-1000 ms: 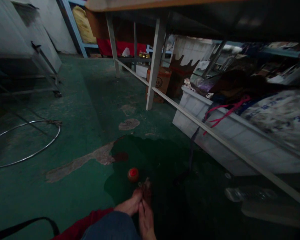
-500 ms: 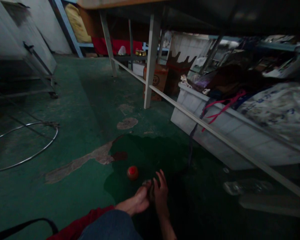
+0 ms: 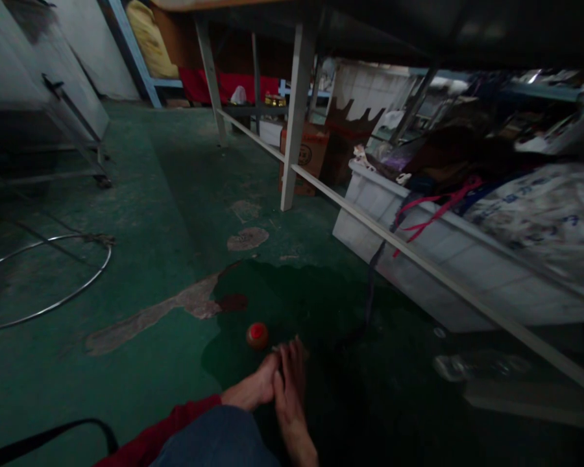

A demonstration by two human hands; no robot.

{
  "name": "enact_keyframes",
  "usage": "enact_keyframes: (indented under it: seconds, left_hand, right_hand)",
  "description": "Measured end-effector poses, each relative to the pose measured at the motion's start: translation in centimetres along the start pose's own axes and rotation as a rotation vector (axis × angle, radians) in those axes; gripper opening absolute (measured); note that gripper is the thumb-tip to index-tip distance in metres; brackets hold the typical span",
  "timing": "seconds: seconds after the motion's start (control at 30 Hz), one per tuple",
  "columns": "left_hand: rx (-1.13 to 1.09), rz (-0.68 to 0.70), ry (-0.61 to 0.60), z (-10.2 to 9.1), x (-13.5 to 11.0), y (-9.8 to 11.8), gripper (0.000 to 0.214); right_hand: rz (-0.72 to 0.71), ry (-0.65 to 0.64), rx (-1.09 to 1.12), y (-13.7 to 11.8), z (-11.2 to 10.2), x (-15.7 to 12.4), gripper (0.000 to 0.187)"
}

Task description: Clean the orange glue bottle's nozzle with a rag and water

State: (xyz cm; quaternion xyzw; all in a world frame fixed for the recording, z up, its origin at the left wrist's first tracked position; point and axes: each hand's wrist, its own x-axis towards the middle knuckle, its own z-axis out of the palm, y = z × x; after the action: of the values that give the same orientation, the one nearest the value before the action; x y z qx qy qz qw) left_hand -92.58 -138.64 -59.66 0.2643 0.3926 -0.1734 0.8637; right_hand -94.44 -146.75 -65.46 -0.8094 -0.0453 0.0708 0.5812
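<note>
My left hand reaches in from below, low over the dark wet patch on the green floor. Its fingers look curled, and whatever they hold is hidden. Against it lies my right hand, with fingers stretched out and close together, pointing forward. The hands touch, and what may be between them is too dark to make out. Just ahead and to the left, a round brownish container with a red top, seen from above, stands on the floor.
A table leg and a long crossbar run ahead and right. Behind the bar sits a pale plastic bin full of cloth and bags. Right, a clear plastic bottle lies down. A metal hoop is left; cardboard boxes stand ahead.
My right hand has moved left and closed up against my left hand; before, its fingers were raised and more apart. The container has stayed in place.
</note>
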Motion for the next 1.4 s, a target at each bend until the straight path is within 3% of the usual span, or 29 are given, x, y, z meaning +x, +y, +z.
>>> enact_keyframes:
  seconds: [0.17, 0.37, 0.47, 0.57, 0.63, 0.7, 0.8, 0.9, 1.0, 1.07, 1.2, 1.3, 1.4]
  left_hand:
    - [-0.066, -0.123, -0.151, 1.3, -1.2, 0.4, 0.041]
    - [-0.116, -0.112, -0.116, -0.1, -0.3, 0.7, 0.054]
    - [-0.134, -0.091, -0.144, -0.3, -0.2, 0.6, 0.057]
    - [-0.106, -0.155, -0.274, 0.3, -0.5, 0.7, 0.061]
    - [-0.051, -0.160, -0.307, 0.6, -0.6, 1.0, 0.067]
    - [-0.001, -0.124, -0.265, 0.7, -0.6, 1.4, 0.071]
    - [0.051, -0.086, -0.232, 0.6, -0.5, 1.3, 0.066]
    - [0.135, -0.047, -0.254, 0.5, -0.8, 0.4, 0.045]
    - [0.251, 0.049, -0.241, 0.3, -1.0, -0.5, 0.022]
    - [0.348, 0.121, -0.230, -0.2, -0.8, -0.7, 0.016]
    - [0.580, 0.159, -0.204, -2.6, 0.4, -0.4, 0.030]
    - [0.777, -0.002, -0.196, -5.1, 1.4, -0.6, 0.023]
    - [0.902, -0.172, -0.238, -7.3, 2.2, -0.9, 0.017]
  right_hand:
    - [0.074, 0.054, -0.008, -0.1, -1.0, 2.6, 0.049]
    - [0.051, 0.040, 0.035, -2.0, 1.9, -1.4, 0.044]
    - [0.003, 0.020, 0.053, -2.0, 1.2, -0.1, 0.044]
    - [0.063, 0.082, 0.027, -1.3, -0.2, 2.0, 0.051]
    - [0.092, 0.094, 0.019, -1.2, -0.3, 1.8, 0.055]
    - [0.090, 0.072, 0.030, -1.4, 0.2, 0.4, 0.055]
    - [0.085, 0.074, 0.053, -1.3, 0.7, -0.6, 0.057]
    - [0.157, 0.166, 0.041, -0.1, -0.4, 1.2, 0.065]
    - [0.217, 0.167, 0.030, 1.1, -1.7, 3.0, 0.066]
    - [0.208, 0.140, 0.025, 1.6, -2.2, 3.3, 0.067]
    - [0.151, 0.156, -0.062, 2.3, -2.8, 4.7, 0.068]
    - [0.070, 0.162, -0.203, 3.4, -2.7, 6.4, 0.057]
    - [-0.060, 0.035, -0.322, 5.0, -2.1, 6.4, 0.038]
